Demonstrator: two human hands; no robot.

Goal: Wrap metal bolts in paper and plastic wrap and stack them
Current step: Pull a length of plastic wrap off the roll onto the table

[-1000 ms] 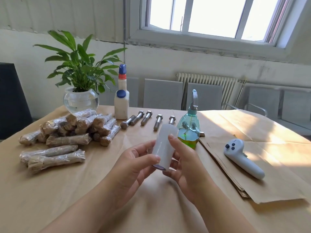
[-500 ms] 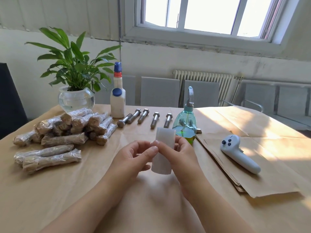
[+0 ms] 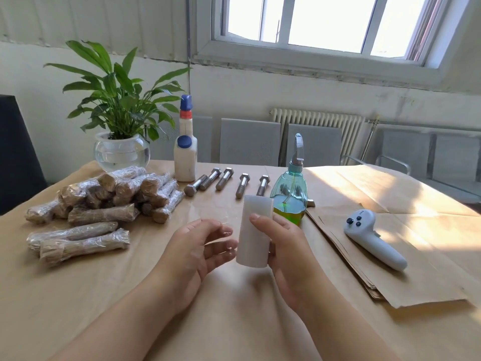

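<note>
My right hand (image 3: 283,246) grips a white roll of plastic wrap (image 3: 253,238), held upright above the table's middle. My left hand (image 3: 194,246) is just left of the roll, fingers spread toward it, with a thin clear film seeming to stretch between them. Several bare metal bolts (image 3: 220,179) lie in a row behind the roll. A pile of wrapped bolts (image 3: 104,196) sits at the left, with more wrapped ones (image 3: 78,241) in front of it. Brown paper sheets (image 3: 390,269) are stacked at the right.
A green spray bottle (image 3: 290,196) stands right behind the roll. A white glue bottle (image 3: 185,152) and a potted plant in a glass bowl (image 3: 121,152) stand at the back left. A white controller (image 3: 372,238) lies on the paper stack. Brown paper covers the table (image 3: 78,295).
The roll has gone from tilted to upright in my right hand. My left hand has let go of it and moved slightly left, fingers spread.
</note>
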